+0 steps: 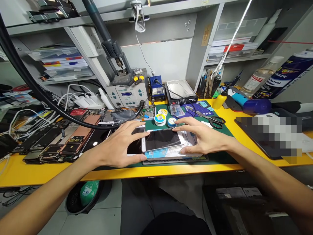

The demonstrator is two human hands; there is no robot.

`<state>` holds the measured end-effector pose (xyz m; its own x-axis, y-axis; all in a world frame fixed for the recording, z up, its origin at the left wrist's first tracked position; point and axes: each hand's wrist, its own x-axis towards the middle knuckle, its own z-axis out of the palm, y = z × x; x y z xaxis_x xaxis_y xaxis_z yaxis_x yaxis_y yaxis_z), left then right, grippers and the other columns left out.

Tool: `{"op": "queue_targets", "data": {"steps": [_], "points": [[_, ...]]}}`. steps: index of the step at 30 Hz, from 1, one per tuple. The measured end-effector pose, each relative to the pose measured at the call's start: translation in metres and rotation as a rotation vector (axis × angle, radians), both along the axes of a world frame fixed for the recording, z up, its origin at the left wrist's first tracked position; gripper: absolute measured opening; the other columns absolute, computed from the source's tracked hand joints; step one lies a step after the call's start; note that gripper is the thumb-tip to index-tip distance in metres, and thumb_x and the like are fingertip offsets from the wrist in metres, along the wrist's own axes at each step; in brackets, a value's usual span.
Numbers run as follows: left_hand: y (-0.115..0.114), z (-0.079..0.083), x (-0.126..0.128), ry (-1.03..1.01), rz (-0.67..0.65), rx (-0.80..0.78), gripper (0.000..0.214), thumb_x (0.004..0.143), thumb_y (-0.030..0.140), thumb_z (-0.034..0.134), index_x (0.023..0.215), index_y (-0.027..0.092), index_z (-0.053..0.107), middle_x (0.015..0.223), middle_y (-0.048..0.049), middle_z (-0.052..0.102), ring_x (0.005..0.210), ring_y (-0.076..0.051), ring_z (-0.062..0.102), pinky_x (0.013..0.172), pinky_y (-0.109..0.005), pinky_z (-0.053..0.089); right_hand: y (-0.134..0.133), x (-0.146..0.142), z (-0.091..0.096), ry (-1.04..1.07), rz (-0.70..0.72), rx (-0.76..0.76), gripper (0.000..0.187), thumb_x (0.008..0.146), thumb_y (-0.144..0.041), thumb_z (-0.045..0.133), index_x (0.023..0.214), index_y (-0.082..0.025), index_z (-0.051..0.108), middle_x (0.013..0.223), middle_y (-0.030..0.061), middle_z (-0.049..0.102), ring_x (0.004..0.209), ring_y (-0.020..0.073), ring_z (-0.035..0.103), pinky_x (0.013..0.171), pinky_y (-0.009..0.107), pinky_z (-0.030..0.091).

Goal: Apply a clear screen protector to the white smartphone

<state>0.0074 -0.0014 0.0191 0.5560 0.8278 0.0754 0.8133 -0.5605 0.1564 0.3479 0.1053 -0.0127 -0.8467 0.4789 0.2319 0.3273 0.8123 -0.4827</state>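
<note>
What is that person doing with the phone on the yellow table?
A person at a yellow workbench has both hands on a white smartphone. It lies screen-up and dark on a flat pad over a green mat. The left hand grips its left end and the right hand its right end. Solder spools and scissors lie just behind, a rework station stands farther back, and opened phones are piled at the left.
</note>
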Motion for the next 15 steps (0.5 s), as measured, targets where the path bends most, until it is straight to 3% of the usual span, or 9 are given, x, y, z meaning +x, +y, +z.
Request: {"op": "queue_targets", "data": {"steps": [15], "points": [[-0.0088,-0.0048,-0.0085,0.032,-0.013,0.111,0.068,0.085,0.056,0.072,0.142,0.021,0.064,0.156,-0.0226,0.046,0.147,-0.047,0.039,0.116,-0.068,0.039,-0.0022,0.0016,0.0051,-0.056,-0.018,0.035,0.059,0.086,-0.057,0.074,0.135,-0.024,0.071,0.149,0.0161,0.053,0.139,0.0369,0.051,0.114,0.054,0.046]]}}
